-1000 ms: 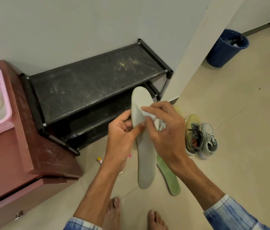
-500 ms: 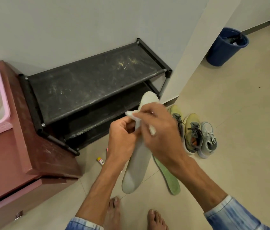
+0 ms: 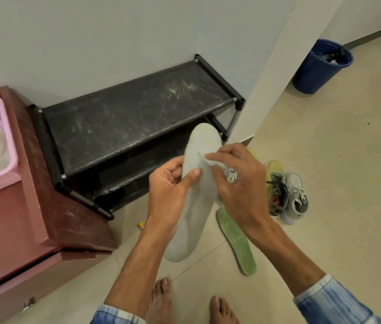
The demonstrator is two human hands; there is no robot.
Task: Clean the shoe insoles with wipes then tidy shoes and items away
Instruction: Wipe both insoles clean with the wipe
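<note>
Here, the left hand [image 3: 168, 190] gripped the pale insole [image 3: 194, 220] about its upper half, thumb laid across the face and the other fingers curled behind. It held the insole upright above the floor [image 3: 325, 160], in front of the shoe rack [image 3: 126, 122]. The right hand [image 3: 238, 183] pinched a small white wipe [image 3: 210, 161] between thumb and fingertips and pressed it on the insole's forepart, below the toe. To do this stroke well, I judged, the left fingers behind should back the spot where the wipe bore, so the soft insole did not bend away. Strokes ought to run lengthwise, toe to heel, with the wipe refolded once it greyed.

A green insole [image 3: 236, 242] lay on the tiled floor just beside the held one's lower end, and the shoes [image 3: 287, 195], yellow and pale grey, stood near on the right. The rack's black shelves looked dusty and scuffed. A red-brown cabinet [image 3: 21, 218] bearing a pink basket [image 3: 9, 146] stood left of it, and a blue bin [image 3: 318, 69] stood well apart by the far wall
</note>
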